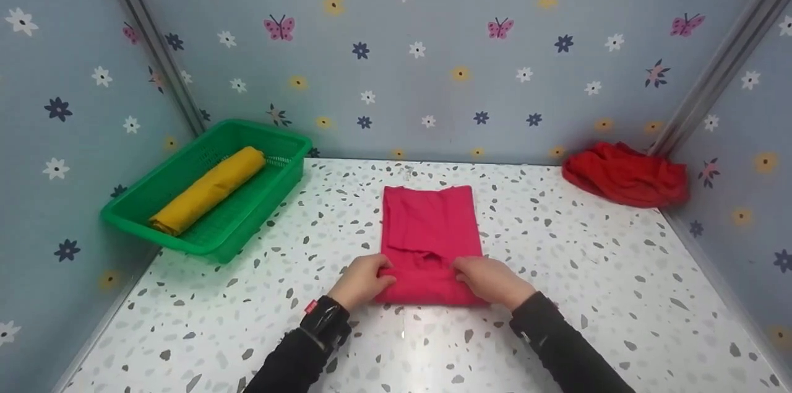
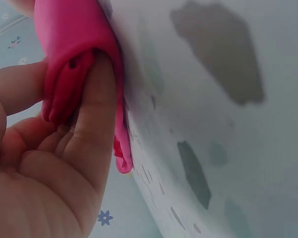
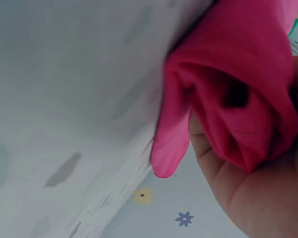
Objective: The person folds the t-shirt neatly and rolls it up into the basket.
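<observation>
A pink cloth garment (image 1: 436, 223) lies folded into a narrow strip at the middle of the table, its near end turned over into a thick roll. At the roll's left end my left hand (image 1: 362, 281) grips the fabric; in the left wrist view a finger reaches into the end of the roll (image 2: 74, 34) while the thumb stays outside. My right hand (image 1: 495, 280) holds the opposite end, and the right wrist view shows the spiral layers of the pink roll (image 3: 238, 114) against the palm. The far part of the garment lies flat.
A green plastic basket (image 1: 244, 235) stands at the left, with a rolled yellow cloth (image 1: 210, 190) in it. In the far right corner a red cloth (image 1: 625, 175) lies bunched up. Patterned panels (image 1: 408, 71) enclose the speckled white table (image 1: 297, 319) at the back and sides.
</observation>
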`<control>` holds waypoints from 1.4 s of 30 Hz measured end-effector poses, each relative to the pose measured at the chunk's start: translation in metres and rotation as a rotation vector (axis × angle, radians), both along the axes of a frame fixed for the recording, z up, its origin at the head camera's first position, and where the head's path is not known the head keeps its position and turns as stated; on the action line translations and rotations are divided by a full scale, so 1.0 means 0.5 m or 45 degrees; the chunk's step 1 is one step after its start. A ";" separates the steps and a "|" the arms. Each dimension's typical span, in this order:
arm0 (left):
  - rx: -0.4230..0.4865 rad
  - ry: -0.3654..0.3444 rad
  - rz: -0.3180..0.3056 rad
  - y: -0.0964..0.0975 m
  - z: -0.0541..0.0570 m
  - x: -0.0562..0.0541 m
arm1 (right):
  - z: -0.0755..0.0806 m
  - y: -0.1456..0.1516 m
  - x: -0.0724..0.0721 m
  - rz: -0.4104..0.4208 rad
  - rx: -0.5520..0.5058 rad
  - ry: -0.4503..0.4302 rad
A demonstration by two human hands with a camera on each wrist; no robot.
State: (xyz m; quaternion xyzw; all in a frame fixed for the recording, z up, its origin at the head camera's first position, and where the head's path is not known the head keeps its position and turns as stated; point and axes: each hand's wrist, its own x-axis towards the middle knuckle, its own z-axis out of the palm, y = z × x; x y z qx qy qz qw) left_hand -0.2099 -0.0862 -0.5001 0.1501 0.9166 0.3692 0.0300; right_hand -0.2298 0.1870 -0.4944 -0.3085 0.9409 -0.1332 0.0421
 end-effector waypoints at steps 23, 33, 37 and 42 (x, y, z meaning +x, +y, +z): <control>-0.103 -0.024 -0.022 0.019 0.009 -0.010 | 0.026 -0.039 0.054 0.153 0.079 0.633; -0.118 -0.035 -0.017 0.018 0.007 -0.012 | 0.005 -0.068 0.099 0.191 0.362 0.693; -0.131 -0.025 -0.012 0.019 0.007 -0.011 | -0.007 -0.066 0.102 0.147 0.423 0.603; -0.136 -0.028 -0.006 0.020 0.010 -0.009 | -0.011 -0.061 0.101 0.138 0.400 0.539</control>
